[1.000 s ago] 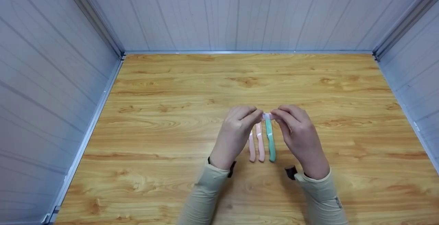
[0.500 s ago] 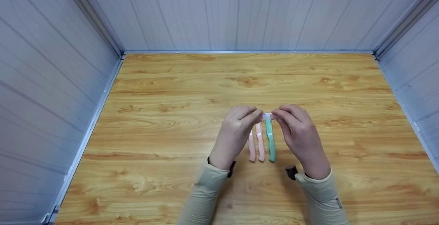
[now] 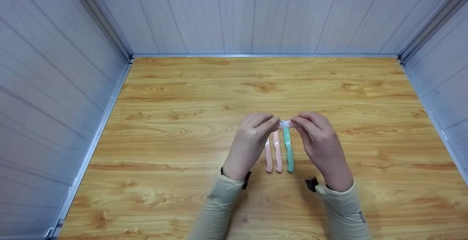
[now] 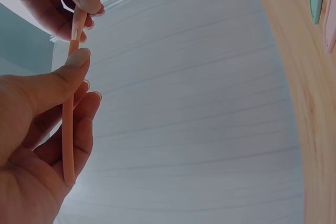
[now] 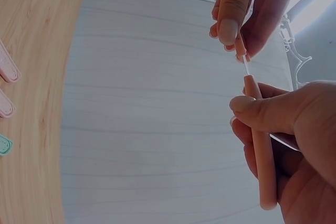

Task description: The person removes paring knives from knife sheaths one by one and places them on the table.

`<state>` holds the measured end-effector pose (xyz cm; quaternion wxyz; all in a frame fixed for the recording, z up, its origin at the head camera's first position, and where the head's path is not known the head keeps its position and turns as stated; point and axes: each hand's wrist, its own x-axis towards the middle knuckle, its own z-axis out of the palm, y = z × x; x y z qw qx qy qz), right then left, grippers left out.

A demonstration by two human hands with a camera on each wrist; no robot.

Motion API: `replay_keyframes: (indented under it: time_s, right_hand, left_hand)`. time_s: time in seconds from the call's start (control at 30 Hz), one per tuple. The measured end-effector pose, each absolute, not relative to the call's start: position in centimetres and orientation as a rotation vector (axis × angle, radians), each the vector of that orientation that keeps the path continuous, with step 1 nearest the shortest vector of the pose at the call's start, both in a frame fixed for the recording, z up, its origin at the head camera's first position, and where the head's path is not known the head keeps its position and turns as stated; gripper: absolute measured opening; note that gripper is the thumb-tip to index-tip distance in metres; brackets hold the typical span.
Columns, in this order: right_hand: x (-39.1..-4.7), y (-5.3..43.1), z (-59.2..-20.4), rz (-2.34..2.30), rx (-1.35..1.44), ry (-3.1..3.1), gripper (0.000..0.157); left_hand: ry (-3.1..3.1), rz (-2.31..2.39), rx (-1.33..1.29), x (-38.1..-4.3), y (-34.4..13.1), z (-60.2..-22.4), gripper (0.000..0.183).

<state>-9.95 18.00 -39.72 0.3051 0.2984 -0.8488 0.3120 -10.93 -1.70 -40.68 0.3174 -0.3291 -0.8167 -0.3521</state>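
In the left wrist view, my left hand (image 3: 249,141) grips a slim peach-pink knife sheath (image 4: 67,140) between thumb and fingers. My right hand (image 3: 322,143) holds the matching handle of a small knife (image 5: 264,171), thumb pressed along its side. A short stretch of pale blade (image 5: 248,65) shows between handle and sheath in the right wrist view; the rest of the blade is hidden. Both hands are raised above a row of knives: two pink knives (image 3: 268,159) and a green knife (image 3: 289,159). The left hand partly covers the pink ones in the head view.
The wood-grain table (image 3: 175,97) lies under the hands. Pale panel walls (image 3: 234,17) enclose it at the back, left and right. Dark wrist cameras (image 3: 311,184) protrude at the inner side of each wrist.
My right hand has shifted slightly to the right, widening the gap between the two hands a little. The left hand and the knives on the table stay in place.
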Motion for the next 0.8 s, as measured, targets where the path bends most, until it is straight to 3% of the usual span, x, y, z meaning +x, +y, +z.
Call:
replay_keyframes:
  time_s: [0.8]
  right_hand:
    - [-10.03, 18.34, -39.75, 0.841, 0.803, -2.24, 0.022]
  left_hand:
    - [-2.139, -0.943, -0.881, -10.98, -1.68, -40.74, 0.016]
